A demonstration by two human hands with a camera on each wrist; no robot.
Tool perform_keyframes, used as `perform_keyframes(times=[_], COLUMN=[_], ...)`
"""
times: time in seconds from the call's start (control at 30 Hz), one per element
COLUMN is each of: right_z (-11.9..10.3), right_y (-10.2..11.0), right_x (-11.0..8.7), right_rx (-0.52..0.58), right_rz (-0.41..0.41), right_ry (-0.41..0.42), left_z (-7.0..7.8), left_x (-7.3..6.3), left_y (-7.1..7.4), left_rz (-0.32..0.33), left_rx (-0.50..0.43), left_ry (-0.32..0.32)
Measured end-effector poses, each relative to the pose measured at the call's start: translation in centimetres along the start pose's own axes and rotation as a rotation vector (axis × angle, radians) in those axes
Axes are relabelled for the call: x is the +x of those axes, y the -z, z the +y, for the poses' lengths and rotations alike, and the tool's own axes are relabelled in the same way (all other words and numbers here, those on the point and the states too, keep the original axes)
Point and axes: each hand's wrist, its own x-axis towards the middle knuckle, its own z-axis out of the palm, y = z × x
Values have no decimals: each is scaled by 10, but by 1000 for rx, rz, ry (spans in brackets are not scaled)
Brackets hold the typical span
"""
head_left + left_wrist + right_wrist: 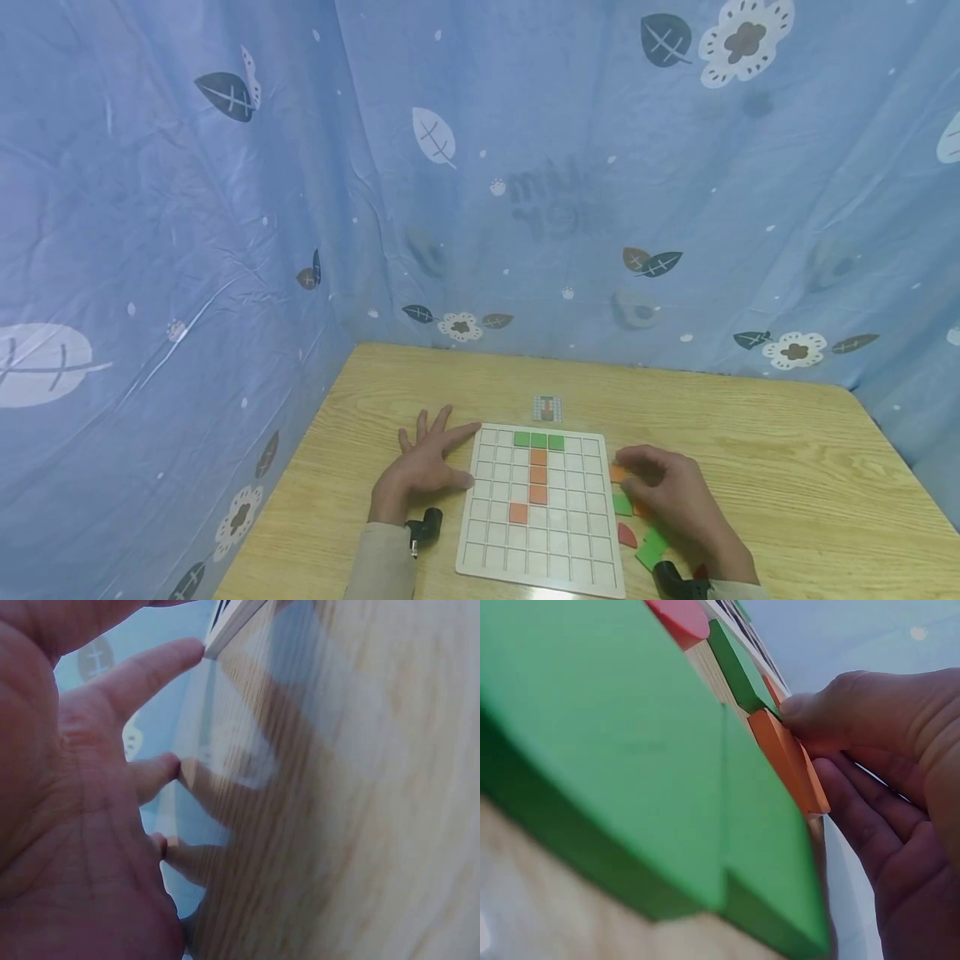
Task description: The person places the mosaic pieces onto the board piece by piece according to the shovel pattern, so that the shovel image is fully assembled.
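A white grid board [498,557] lies on the table with three green square tiles [538,441] in its top row. Beneath them runs a column of orange tiles [538,475], and one more orange tile [518,512] sits lower left. My left hand [426,467], fingers spread, touches the board's left edge with index finger and thumb. By the right edge, my right hand [671,492] pinches a loose orange square tile [617,473] between thumb and index finger. Below that hand lie a green tile [622,505], another orange piece [791,761] and larger-looking green pieces [630,750].
A small printed card [547,408] with a grid picture lies beyond the board. A red rounded piece [627,535] lies near the board's lower right edge. A blue patterned curtain [570,208] stands behind and left of the wooden table [795,467].
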Motion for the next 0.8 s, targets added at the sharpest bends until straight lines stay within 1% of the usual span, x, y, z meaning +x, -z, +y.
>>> perform_keyframes(times=[0.2,0.43,0.53,0.67,0.8], right_z=[-2,-1,-1,-2,-7], right_y=[-1,-2,-2,2,8], right_x=[1,1,1,0,-1], right_rx=[-25,-29,-19,39,48], right_rz=[5,22,31,40,74], right_ry=[-15,1,3,-22,26], left_z=[0,0,0,0,0], left_x=[0,0,1,0,0], left_y=[0,-1,-1,-1,-1], left_rz=[5,6,8,7,6], left_rx=[0,4,4,5,3], left_ry=[-1,0,-2,-3,-3])
